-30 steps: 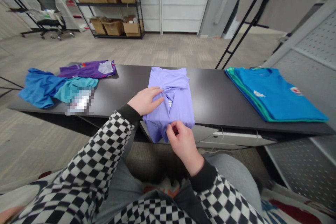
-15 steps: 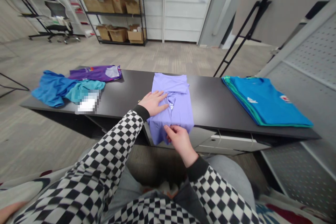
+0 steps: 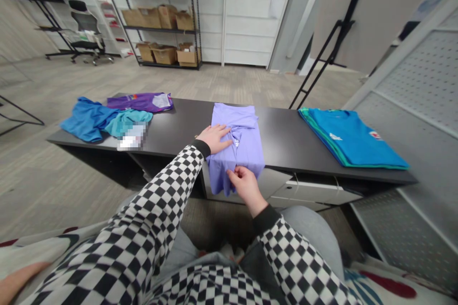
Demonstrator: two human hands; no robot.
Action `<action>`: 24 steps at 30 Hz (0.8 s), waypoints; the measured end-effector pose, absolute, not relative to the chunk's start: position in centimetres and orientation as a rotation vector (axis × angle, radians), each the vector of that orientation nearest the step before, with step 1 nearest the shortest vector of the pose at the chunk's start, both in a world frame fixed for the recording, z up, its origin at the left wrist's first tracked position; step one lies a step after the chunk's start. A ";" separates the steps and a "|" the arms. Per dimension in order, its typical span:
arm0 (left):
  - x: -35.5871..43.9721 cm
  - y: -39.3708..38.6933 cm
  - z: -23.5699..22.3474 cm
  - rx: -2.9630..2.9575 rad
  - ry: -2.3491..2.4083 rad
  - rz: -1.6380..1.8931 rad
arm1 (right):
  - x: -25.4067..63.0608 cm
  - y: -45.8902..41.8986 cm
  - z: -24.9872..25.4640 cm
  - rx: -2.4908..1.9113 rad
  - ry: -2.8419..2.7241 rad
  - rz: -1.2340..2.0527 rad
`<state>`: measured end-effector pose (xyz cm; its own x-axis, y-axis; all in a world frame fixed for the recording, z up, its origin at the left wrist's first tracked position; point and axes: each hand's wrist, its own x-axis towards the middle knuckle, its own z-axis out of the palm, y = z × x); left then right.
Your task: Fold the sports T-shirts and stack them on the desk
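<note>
A lavender T-shirt (image 3: 246, 150) lies partly folded on the dark table, its lower end hanging over the front edge. Flat on its left side rests my left hand (image 3: 214, 139), fingers spread. My right hand (image 3: 246, 182) pinches the hanging part between thumb and fingers, just below the table edge. Around the middle of the shirt the fabric is bunched, with a small pale print showing there.
Blue and teal shirts (image 3: 89, 121) lie crumpled on the table's left, beside a purple garment (image 3: 139, 102). Folded blue and green shirts (image 3: 358, 138) are stacked at the right end of the dark tabletop (image 3: 286, 138). A shelf with cardboard boxes (image 3: 164, 55) stands behind.
The view has tilted slightly up and shifted. Both hands keep nearly the same places on the lavender T-shirt; the right thumb sits a little closer to the fingers.
</note>
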<state>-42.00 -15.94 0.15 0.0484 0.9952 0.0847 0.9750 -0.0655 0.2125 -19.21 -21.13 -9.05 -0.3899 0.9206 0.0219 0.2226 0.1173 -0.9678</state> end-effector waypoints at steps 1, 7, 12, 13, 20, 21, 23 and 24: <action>-42.0 -15.9 0.2 2.199 2.078 0.321 | -19.0 -21.2 -9.1 -1.128 -1.810 1.232; -42.0 -15.9 0.3 2.192 2.082 0.340 | -18.2 -21.9 -9.2 -1.213 -2.146 0.956; -42.1 -15.9 0.2 2.187 2.091 0.327 | -18.6 -21.6 -10.1 -1.390 -2.112 1.030; -42.1 -15.9 0.2 2.186 2.091 0.326 | -18.8 -21.5 -10.5 -1.426 -2.083 1.069; -42.2 -15.7 0.1 2.198 2.083 0.324 | -20.2 -22.6 -13.0 -1.537 -1.811 1.332; -42.2 -15.8 0.1 2.199 2.082 0.322 | -20.3 -22.8 -13.1 -1.510 -1.804 1.365; -42.2 -15.8 0.1 2.202 2.082 0.321 | -20.5 -23.1 -13.0 -1.447 -1.803 1.376; -42.2 -15.8 0.2 2.204 2.082 0.322 | -20.7 -23.1 -13.0 -1.431 -1.805 1.356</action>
